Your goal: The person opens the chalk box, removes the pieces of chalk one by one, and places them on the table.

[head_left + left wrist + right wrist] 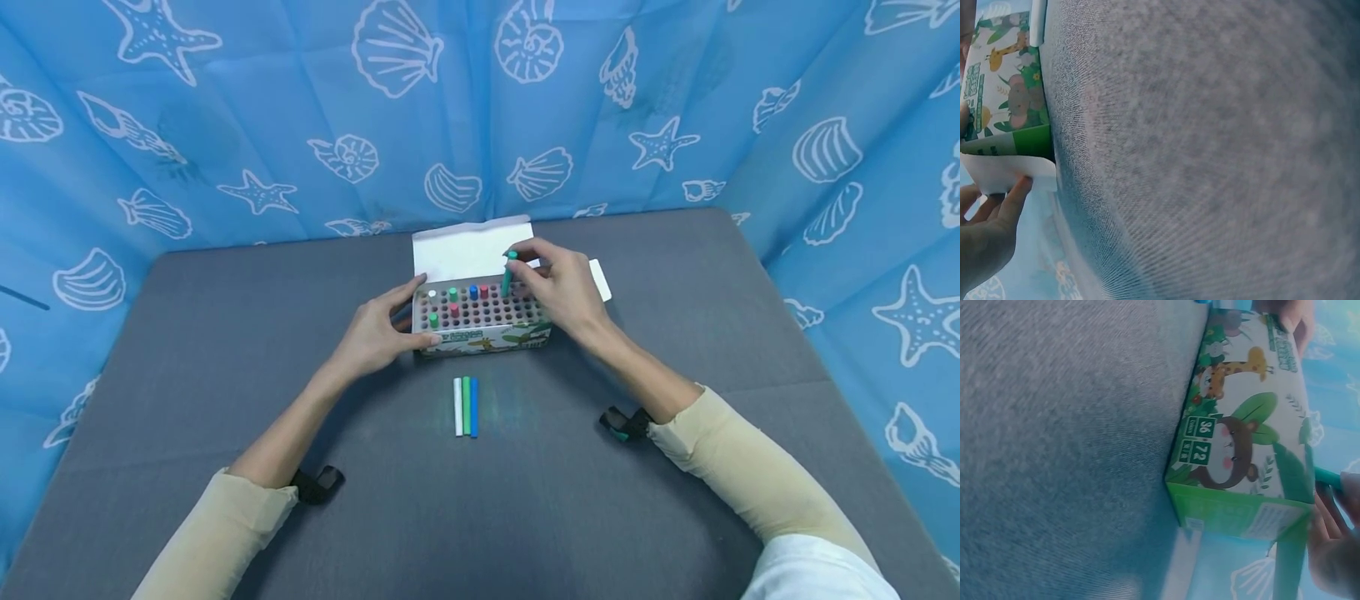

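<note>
A cardboard box (pixel 487 340) printed with cartoon animals stands at the table's far side, its top a panel of round holes (pixel 487 312). Several coloured sticks poke up from it, among them a blue one (pixel 473 292) and a white one (pixel 432 295). My left hand (pixel 375 332) grips the left end of the box, thumb at the front and fingers behind. Between thumb and fingers, my right hand (pixel 570 290) pinches a teal stick (pixel 507 277) upright, its lower end at a hole near the right of the panel. The right wrist view shows that stick (pixel 1327 477) behind the box's top edge.
In front of the box, a white stick (pixel 458 408), a green stick (pixel 467 408) and a blue stick (pixel 474 408) lie side by side on the grey table (pixel 600 517). The white lid (pixel 468 250) is raised behind the box. A blue shell-patterned curtain (pixel 285 100) surrounds the table.
</note>
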Tool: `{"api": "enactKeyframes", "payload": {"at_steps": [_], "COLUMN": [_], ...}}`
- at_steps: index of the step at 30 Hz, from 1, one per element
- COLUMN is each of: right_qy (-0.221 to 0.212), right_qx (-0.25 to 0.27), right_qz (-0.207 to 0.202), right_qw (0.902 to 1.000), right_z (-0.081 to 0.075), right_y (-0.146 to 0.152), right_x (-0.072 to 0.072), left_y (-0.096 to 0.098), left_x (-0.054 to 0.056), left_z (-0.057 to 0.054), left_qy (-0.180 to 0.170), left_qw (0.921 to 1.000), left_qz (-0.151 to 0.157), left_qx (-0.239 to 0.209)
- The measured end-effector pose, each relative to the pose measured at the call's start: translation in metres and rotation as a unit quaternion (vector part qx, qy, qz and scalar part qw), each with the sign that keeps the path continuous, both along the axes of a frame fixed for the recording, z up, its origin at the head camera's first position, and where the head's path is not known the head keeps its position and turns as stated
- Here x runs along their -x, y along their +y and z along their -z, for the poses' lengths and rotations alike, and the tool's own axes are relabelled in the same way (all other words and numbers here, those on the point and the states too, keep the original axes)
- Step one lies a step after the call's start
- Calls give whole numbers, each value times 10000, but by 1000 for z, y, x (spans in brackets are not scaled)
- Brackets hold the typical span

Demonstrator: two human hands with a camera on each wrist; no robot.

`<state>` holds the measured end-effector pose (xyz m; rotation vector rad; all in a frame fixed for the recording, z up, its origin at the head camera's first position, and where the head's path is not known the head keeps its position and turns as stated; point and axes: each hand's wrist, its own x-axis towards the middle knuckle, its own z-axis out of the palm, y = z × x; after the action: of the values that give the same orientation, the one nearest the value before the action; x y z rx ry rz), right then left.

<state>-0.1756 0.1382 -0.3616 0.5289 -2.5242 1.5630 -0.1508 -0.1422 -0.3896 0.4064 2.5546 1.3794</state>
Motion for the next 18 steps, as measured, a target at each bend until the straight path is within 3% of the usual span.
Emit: {"api": "enactKeyframes", "payload": {"at_steps": [5, 12, 18], "right_qy": [9, -561, -813], "right_qx": [377, 1132, 1099], "right_qz": [-70, -207, -139], "right_qw": [9993, 9918, 9905], "right_z": [-5, -10, -10], "right_y": [1, 7, 12], "right_x": [-5, -10, -15], "left_y": [0, 0, 0], "left_x": [0, 1, 2], "left_z": [1, 1, 1], "left_qy": [54, 64, 12], "left_qw": [10000, 9999, 9999], "left_qz": [9, 7, -21], "left_qx": [52, 102, 98]}}
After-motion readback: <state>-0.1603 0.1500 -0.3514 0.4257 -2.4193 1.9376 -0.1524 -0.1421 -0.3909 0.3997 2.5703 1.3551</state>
